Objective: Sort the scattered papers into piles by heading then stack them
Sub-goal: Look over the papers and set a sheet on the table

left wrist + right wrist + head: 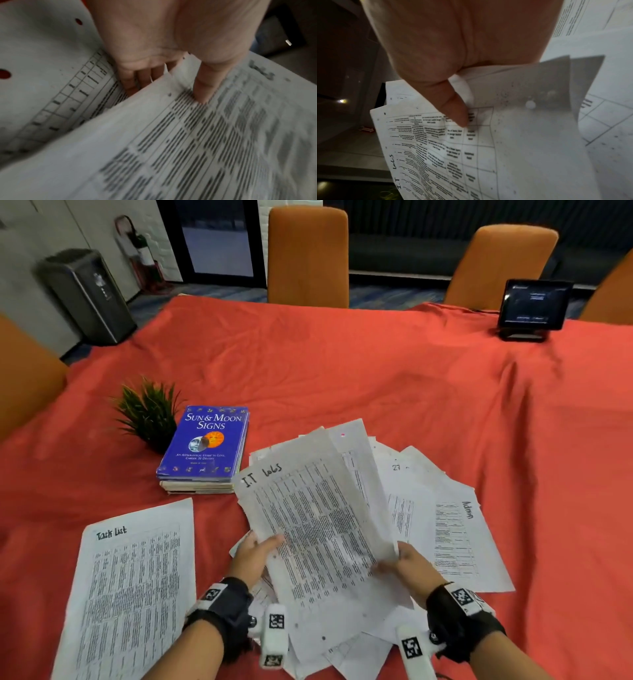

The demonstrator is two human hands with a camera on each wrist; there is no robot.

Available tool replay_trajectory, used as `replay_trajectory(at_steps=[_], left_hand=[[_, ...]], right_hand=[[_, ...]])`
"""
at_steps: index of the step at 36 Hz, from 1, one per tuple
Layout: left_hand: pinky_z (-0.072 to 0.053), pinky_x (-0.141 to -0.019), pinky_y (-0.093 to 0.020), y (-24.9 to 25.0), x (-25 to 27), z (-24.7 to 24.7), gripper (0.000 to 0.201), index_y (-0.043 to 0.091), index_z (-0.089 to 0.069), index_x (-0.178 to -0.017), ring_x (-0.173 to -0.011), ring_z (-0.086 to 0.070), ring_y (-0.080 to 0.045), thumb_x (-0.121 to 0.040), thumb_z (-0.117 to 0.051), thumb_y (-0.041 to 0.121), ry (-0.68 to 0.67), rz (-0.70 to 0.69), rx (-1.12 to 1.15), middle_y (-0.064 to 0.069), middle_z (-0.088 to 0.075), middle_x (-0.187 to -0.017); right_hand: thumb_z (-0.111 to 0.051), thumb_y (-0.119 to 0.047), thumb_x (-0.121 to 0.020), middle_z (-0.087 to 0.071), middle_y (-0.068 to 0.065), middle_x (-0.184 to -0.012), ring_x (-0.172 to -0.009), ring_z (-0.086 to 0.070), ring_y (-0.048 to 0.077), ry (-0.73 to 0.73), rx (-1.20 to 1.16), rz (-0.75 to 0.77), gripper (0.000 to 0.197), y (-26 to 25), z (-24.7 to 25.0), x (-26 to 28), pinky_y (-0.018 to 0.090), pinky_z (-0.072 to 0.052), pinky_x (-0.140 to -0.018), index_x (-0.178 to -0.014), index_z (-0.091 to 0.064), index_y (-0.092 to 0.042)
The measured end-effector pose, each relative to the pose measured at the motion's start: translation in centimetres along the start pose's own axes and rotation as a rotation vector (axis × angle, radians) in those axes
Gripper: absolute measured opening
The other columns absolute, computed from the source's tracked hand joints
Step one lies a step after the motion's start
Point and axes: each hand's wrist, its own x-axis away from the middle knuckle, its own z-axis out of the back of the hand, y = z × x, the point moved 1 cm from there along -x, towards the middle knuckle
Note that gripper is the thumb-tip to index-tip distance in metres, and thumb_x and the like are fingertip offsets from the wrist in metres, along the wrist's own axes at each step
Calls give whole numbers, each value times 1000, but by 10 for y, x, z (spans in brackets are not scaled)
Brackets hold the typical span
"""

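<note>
The "I.T logs" sheet (318,518) hangs tilted above the loose pile (404,498) near the worktop's front edge, its long axis running away from the person. The left hand (255,556) and right hand (411,565) pinch its near corners; the "Task list" sheet (133,587) lies toward the front-left corner, closer to the left hand.

Left hand (171,44) fingers hidden under sheet (197,142); print blurred, unreadable.

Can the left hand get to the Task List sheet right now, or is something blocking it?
Probably not at once: the left hand is holding the I.T logs sheet together with the right hand. The Task List sheet lies uncovered on the cloth beside it.
</note>
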Motion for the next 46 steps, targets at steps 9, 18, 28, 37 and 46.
replay_trajectory(at_steps=[9, 18, 28, 37, 46], left_hand=[[-51, -81, -51, 5, 11, 21, 33, -8, -64, -104, -87, -64, -42, -74, -60, 3, 43, 173, 188, -32, -65, -100], [-41, -103, -52, -13, 12, 49, 21, 2, -61, -94, -108, -60, -40, -76, -50, 3, 248, 271, 295, -20, -65, -105], [-43, -96, -46, -13, 19, 44, 36, 4, -52, -117, -108, -56, -34, -82, -53, 14, 270, 281, 349, -19, -58, -119], [-48, -97, -49, -12, 3, 42, 8, 12, -64, -91, -98, -63, -33, -89, -62, 19, 271, 193, 59, -17, -67, -112], [-42, -84, -27, -7, 0, 29, 31, 8, -64, -121, -97, -58, -24, -94, -49, 9, 178, 37, -412, -10, -66, -122]], right_hand=[[-74, -29, -76, -73, 15, -104, -95, -70, 34, -165, 64, 21, 36, 1, -14, 3, 40, -55, -83, -107, -68, -13], [-77, -48, -69, -54, 15, -122, -107, -57, 30, 505, 551, -17, 79, 23, 25, -37, 42, -51, -89, -134, -43, -18], [-76, -34, -74, -61, 9, -114, -91, -61, 25, 297, 726, -228, 63, 9, 8, -56, 35, -53, -76, -122, -40, -16], [-62, -26, -78, -69, 5, -72, -52, -60, 13, -121, 575, -157, 19, 3, -9, -36, 25, -53, -53, -86, -70, -10], [-62, -25, -61, -59, 6, -58, -47, -56, 20, -145, 390, -335, 26, 9, -7, -24, 26, -50, -50, -83, -64, -10]])
